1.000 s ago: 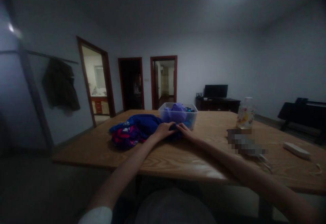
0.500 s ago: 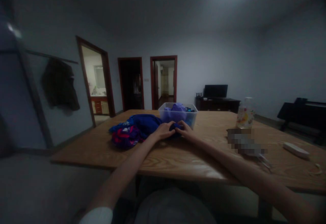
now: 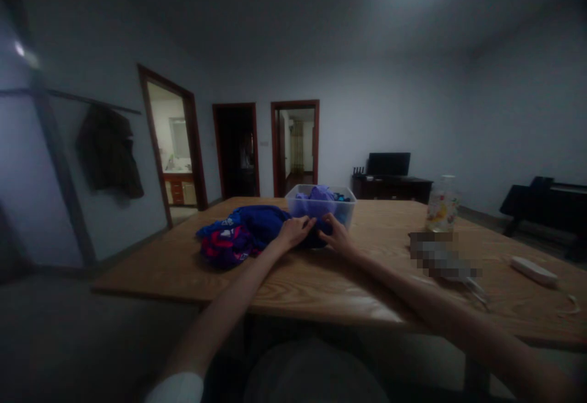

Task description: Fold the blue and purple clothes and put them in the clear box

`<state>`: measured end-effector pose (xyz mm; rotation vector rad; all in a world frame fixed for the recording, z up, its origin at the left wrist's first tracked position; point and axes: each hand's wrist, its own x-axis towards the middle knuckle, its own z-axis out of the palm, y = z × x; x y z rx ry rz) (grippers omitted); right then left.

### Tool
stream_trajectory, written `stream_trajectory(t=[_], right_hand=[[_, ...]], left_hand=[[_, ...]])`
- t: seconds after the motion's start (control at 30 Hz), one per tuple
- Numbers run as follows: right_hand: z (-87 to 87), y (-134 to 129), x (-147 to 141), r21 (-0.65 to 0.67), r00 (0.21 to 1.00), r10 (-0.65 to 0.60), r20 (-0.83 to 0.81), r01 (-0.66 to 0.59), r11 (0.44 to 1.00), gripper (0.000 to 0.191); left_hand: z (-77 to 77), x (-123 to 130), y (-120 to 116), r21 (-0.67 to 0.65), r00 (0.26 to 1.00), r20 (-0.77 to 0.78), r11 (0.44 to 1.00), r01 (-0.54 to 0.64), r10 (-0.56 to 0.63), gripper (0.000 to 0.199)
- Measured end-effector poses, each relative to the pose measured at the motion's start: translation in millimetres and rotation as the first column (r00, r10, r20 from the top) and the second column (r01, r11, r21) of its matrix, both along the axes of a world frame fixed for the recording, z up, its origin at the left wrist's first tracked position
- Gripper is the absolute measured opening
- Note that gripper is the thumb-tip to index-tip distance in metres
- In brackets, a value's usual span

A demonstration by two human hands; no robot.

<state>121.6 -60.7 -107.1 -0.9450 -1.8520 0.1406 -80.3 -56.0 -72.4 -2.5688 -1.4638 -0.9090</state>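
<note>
Rumpled dark-blue cloth (image 3: 315,240) lies on the wood-grained worktop (image 3: 293,290); left hand (image 3: 294,232) and right hand (image 3: 338,235) curl at it; whether either grip pinches, I cannot tell.

Right fingers (image 3: 331,222) farther from left fingers (image 3: 302,225)
</note>
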Motion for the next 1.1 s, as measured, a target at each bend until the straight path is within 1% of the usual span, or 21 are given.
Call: stream_trajectory(t=[0.1, 0.2, 0.27, 0.33, 0.4, 0.53, 0.63, 0.7, 0.8, 0.93, 1.0, 1.1], right_hand=[[-6.6, 1.3, 0.9, 0.017, 0.996, 0.004, 0.087, -0.005, 1.000, 0.033], [-10.1, -0.1, 2.3, 0.019, 0.987, 0.008, 0.160, -0.011, 1.000, 0.034], [-9.3, -1.5, 3.6, 0.025, 0.987, 0.045, 0.157, -0.049, 0.998, 0.035], [-7.0, -1.9, 4.7, 0.012, 0.990, 0.096, 0.103, -0.097, 0.995, 0.033], [-4.9, -0.8, 5.1, -0.054, 0.992, 0.125, 0.021, -0.124, 0.991, 0.031], [-4.9, 4.6, 4.1, -0.238, 0.984, 0.118, -0.133, -0.147, 0.960, 0.037], [-7.8, 9.6, 3.8, -0.292, 0.970, 0.127, -0.206, -0.185, 0.938, 0.042], [-10.2, 12.8, 4.5, -0.286, 0.965, 0.144, -0.217, -0.204, 0.936, 0.044], [-12.5, 16.0, 5.9, -0.235, 0.967, 0.160, -0.200, -0.206, 0.950, 0.044], [-12.0, 16.0, 6.6, -0.178, 0.974, 0.150, -0.168, -0.180, 0.967, 0.039], [-11.5, 15.3, 6.7, -0.148, 0.982, 0.145, -0.122, -0.162, 0.976, 0.033], [-12.1, 14.3, 7.2, -0.104, 0.991, 0.134, 0.018, -0.131, 0.986, 0.024]], left_hand=[[-5.9, -2.2, 3.6, -0.054, 0.997, -0.003, 0.996, 0.072, -0.072, 0.067], [-12.7, -1.8, 7.9, -0.038, 0.994, 0.032, 0.994, 0.103, -0.102, 0.065], [-15.8, -0.8, 11.2, -0.025, 0.991, 0.070, 0.993, 0.119, -0.117, 0.063], [-17.5, -0.2, 14.4, -0.016, 0.987, 0.106, 0.992, 0.124, -0.122, 0.061], [-18.3, -0.1, 16.8, -0.002, 0.983, 0.137, 0.992, 0.125, -0.123, 0.058], [-19.6, 0.3, 18.1, 0.012, 0.979, 0.163, 0.993, 0.120, -0.121, 0.048], [-21.1, 1.3, 18.1, 0.016, 0.978, 0.159, 0.991, 0.134, -0.135, 0.041], [-21.9, 1.9, 18.1, 0.023, 0.976, 0.151, 0.987, 0.157, -0.159, 0.038], [-21.8, 2.1, 17.2, 0.023, 0.973, 0.142, 0.984, 0.179, -0.181, 0.036], [-18.9, 2.1, 12.6, -0.008, 0.977, 0.132, 0.985, 0.170, -0.167, 0.039], [-17.1, 2.3, 9.4, -0.040, 0.983, 0.119, 0.988, 0.147, -0.141, 0.043], [-15.7, 2.7, 5.8, -0.093, 0.988, 0.086, 0.986, 0.137, -0.129, 0.049]])
